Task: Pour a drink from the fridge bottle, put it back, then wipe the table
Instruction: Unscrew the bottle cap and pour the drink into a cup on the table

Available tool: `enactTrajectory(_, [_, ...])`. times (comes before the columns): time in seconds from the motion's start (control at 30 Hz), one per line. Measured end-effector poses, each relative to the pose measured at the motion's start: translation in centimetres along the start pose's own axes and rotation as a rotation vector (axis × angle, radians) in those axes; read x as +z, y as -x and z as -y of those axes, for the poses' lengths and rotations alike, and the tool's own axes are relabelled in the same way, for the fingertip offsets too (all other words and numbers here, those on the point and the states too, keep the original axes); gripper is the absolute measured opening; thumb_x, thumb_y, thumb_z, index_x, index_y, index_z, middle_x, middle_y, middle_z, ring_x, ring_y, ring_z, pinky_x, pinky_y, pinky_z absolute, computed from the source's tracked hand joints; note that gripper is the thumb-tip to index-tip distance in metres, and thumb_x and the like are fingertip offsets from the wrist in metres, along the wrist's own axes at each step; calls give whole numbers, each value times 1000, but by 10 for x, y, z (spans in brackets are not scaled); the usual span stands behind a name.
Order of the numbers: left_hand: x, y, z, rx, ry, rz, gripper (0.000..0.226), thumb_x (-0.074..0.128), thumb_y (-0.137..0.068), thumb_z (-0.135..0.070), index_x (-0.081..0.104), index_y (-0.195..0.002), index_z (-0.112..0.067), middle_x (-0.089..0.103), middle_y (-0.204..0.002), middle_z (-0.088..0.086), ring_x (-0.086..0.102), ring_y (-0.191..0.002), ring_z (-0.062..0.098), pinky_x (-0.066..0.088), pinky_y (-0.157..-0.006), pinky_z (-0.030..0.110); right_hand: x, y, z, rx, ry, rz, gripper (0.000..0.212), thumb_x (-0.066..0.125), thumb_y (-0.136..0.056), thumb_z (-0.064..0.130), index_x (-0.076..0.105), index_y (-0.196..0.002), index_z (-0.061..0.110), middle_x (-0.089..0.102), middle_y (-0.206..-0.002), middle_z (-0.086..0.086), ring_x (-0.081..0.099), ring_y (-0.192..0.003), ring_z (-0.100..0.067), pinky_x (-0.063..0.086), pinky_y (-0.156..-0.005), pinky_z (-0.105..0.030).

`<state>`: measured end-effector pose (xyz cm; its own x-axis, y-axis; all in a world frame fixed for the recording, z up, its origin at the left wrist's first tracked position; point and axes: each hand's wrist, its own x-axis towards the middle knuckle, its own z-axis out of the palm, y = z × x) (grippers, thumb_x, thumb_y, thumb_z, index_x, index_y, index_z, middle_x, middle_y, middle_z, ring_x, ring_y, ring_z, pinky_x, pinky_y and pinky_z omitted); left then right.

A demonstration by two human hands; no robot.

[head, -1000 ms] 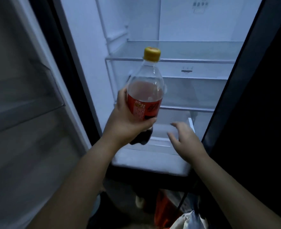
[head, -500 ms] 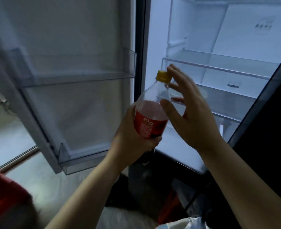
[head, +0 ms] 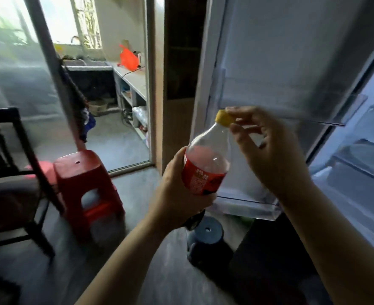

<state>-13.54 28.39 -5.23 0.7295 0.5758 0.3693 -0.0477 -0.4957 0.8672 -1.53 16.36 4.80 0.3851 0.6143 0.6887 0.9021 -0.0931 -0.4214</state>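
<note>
Left hand [head: 177, 192] grips bottle [head: 205, 164] | right hand [head: 269, 155] pinches cap [head: 223, 117]

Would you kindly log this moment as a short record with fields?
bottle: tilted, red label, partly full
cap: yellow, on the bottle
left hand: gripping the bottle's lower body
right hand: fingers on the cap
fridge door: open
stool: red, on the floor at left
</note>
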Motion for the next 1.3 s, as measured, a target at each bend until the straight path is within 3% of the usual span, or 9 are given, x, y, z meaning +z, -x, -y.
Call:
enactTrajectory(0.1, [-71, 8, 23, -18, -59, -85, 98, 85, -58, -36, 28, -139, -37, 50, -128, -6, 57, -111, 10, 56, -83, 30, 59, -24, 45, -62, -48, 78, 32, 54, -90, 25, 53, -122, 26, 59, -104, 19, 59, -89, 4, 49, -70, -13])
enactTrajectory(0.2, [-139, 18, 44, -66, -100, -187, 99, 88, -59, -28, 31, -140, -33, 51, -127, -7, 56, -110, 8, 55, -85, 27, 116, -46, 91, -105, -163, 126, 33, 58, -89, 20, 56, -122, 21, 63, -112, 8, 63, -91, -2, 54, -75, -24])
enactTrajectory(0.37, [-234, 46, 79, -163, -139, -336, 92, 88, -57, -28, 35, -130, -46, 54, -119, -13, 59, -105, 7, 51, -77, 13, 202, -74, 161, -185, -193, 243, 27, 57, -91, 33, 54, -117, 28, 58, -109, 17, 58, -88, 6, 48, -72, -17])
enactTrajectory(0.47, [-283, 69, 96, -201, -251, -406, 100, 83, -50, -41, 33, -135, -42, 52, -123, -12, 56, -110, 11, 52, -88, 28, 240, -90, 201, -247, -219, 304, 22, 56, -91, 38, 59, -109, 26, 63, -101, 14, 60, -83, 3, 52, -71, -23])
enactTrajectory(0.57, [-321, 92, 102, -256, -330, -489, 101, 87, -53, -31, 35, -139, -35, 48, -117, -18, 51, -108, 6, 46, -88, 18, 272, -102, 235, -272, -235, 358, 25, 58, -88, 44, 64, -101, 24, 64, -88, 6, 59, -74, -3, 50, -68, -27])
enactTrajectory(0.83, [-388, 146, 114, -422, -375, -681, 104, 80, -47, -47, 27, -137, -45, 47, -127, -12, 54, -112, 12, 53, -89, 41, 355, -109, 314, -389, -400, 563, 29, 57, -80, 54, 60, -87, 26, 55, -61, 10, 51, -55, 0, 37, -55, -22])
enactTrajectory(0.97, [-405, 157, 121, -468, -353, -784, 102, 85, -50, -36, 31, -136, -45, 50, -125, -15, 56, -109, 8, 54, -88, 38, 387, -117, 339, -480, -472, 680, 27, 59, -84, 49, 63, -89, 22, 55, -61, 8, 49, -55, -4, 38, -57, -26])
enactTrajectory(1.17, [-419, 153, 130, -520, -367, -934, 107, 85, -49, -36, 27, -139, -42, 48, -134, -9, 53, -117, 8, 51, -94, 36, 431, -139, 360, -626, -621, 793, 24, 60, -81, 50, 62, -82, 27, 57, -59, 10, 51, -52, -1, 36, -49, -13])
enactTrajectory(1.3, [-426, 142, 129, -495, -355, -1040, 94, 85, -58, -8, 38, -132, -39, 53, -123, -9, 59, -106, 4, 54, -84, 25, 455, -154, 374, -736, -656, 802, 22, 58, -80, 54, 60, -82, 33, 59, -62, 22, 56, -62, 5, 39, -54, -13])
